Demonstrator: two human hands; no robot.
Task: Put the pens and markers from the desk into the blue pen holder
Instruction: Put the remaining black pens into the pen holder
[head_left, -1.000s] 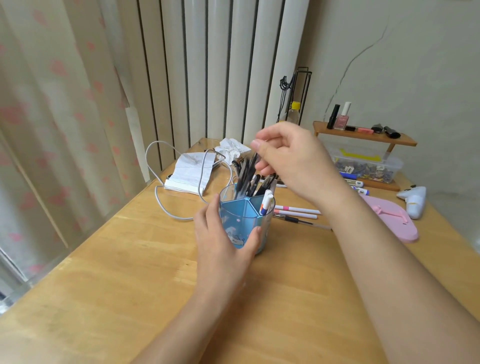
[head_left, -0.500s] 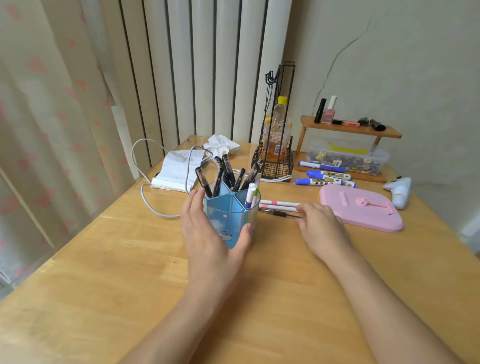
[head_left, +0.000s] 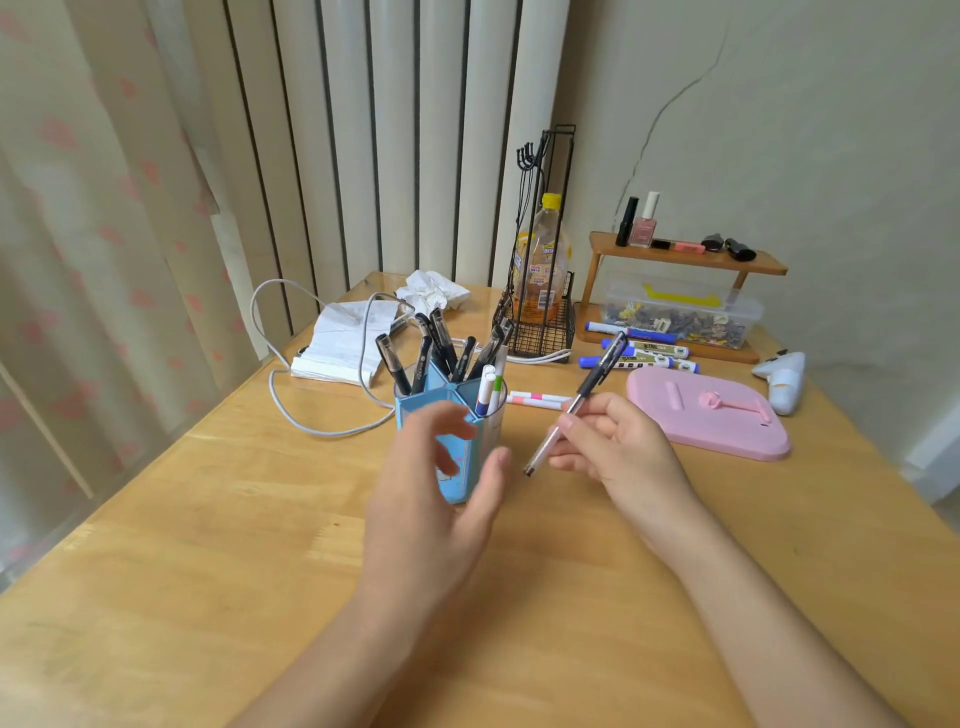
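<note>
The blue pen holder (head_left: 415, 406) stands mid-desk with several black pens (head_left: 441, 349) and white markers (head_left: 488, 391) upright in it. My left hand (head_left: 431, 483) is in front of the holder, fingers spread and blurred, just off its wall. My right hand (head_left: 618, 452) is to the right of the holder and grips a black-capped clear pen (head_left: 587, 395) tilted up to the right. Two white-and-pink markers (head_left: 535, 399) lie behind the holder. Three blue-capped markers (head_left: 639, 348) lie near the wooden shelf.
A pink flat stand (head_left: 711, 415) lies to the right, a white gadget (head_left: 784, 374) beyond it. A black wire rack with a bottle (head_left: 543, 291), a wooden shelf (head_left: 685, 260) over a clear box, a white cable (head_left: 291, 405), papers and a crumpled tissue sit at the back.
My right hand went from above the holder down to the desk, picked up the black pen and lifted it. My left hand has loosened from the holder's wall.
</note>
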